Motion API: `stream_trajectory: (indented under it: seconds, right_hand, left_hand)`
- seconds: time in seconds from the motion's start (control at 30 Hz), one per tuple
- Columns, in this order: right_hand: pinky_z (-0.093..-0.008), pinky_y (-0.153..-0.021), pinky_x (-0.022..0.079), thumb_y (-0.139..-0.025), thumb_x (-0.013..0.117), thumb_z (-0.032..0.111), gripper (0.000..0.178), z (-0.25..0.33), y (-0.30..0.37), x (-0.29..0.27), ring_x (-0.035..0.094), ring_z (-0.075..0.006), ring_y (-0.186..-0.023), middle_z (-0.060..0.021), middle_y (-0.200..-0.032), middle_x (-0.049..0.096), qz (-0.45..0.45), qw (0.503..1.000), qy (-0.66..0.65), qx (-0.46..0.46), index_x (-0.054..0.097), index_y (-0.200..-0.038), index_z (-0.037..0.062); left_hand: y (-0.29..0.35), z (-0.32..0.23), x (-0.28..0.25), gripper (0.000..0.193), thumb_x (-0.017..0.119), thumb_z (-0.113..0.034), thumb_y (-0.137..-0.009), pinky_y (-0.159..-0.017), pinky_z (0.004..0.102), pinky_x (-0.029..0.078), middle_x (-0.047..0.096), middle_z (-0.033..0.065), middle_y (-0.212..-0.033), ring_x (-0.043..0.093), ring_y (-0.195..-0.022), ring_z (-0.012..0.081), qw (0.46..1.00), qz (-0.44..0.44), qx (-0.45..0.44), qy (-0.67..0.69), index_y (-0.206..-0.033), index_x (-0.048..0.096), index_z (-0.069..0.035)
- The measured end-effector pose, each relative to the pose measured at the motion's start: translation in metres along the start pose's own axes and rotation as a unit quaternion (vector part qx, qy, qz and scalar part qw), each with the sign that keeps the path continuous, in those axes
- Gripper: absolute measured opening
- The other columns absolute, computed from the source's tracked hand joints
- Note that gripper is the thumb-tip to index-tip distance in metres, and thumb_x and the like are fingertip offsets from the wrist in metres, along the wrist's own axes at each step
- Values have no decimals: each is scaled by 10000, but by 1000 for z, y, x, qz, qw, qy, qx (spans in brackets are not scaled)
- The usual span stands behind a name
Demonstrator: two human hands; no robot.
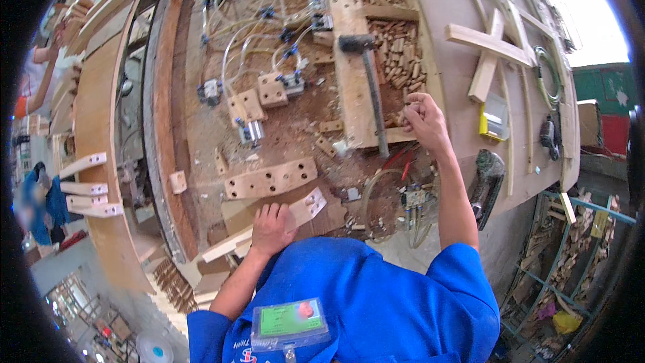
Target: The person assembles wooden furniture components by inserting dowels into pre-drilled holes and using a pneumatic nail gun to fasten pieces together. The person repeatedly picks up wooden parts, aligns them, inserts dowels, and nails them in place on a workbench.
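Observation:
My left hand (273,227) is closed over a pale wooden slat (306,208) with drilled holes at its end, near my body. Just beyond it lies a wider wooden board (271,177) with several round holes. My right hand (424,122) is raised at the near end of a wooden bin of dowels (398,54), its fingers curled into a pinch. Whatever those fingertips hold, if anything, is too small to make out. To the left of that hand, a hammer (373,94) lies along a thick plank (349,87).
Clamps with clear tubes (252,131) and drilled blocks (272,89) occupy the dusty bench's far left. A power tool (488,181) lies right of my right forearm, with red-handled pliers (407,165) nearer the middle. Crossed wooden bars (489,47) rest at the far right.

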State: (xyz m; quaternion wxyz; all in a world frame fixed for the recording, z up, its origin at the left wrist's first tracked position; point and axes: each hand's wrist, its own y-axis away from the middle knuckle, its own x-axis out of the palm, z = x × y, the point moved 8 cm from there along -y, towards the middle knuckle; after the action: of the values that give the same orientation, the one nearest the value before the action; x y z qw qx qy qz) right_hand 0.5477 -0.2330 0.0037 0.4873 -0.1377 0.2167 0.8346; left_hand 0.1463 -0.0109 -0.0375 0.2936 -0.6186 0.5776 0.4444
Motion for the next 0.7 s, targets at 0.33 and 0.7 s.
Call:
stream_trajectory:
  seconds: [0.33, 0.7]
  right_hand:
    - [-360, -817, 588, -938, 796, 148, 187, -23, 170, 188, 754, -242, -887, -140, -996, 787, 158, 984, -45, 67, 791, -1079, 26]
    - [-413, -820, 598, -968, 714, 100, 158, -13, 167, 205, 756, -341, -920, -177, -1020, 770, 126, 987, 44, -94, 776, -1079, 8]
  left_hand:
    - [1, 1, 1, 623, 860, -297, -737, -829, 502, 476, 576, 138, -1056, 585, -990, 355, 1000, -5, 9, -22, -1239, 578, -60]
    - [1, 2, 0, 591, 816, -290, -769, -820, 498, 469, 576, 136, -1057, 583, -986, 357, 1000, -6, 8, -9, -1254, 567, -61]
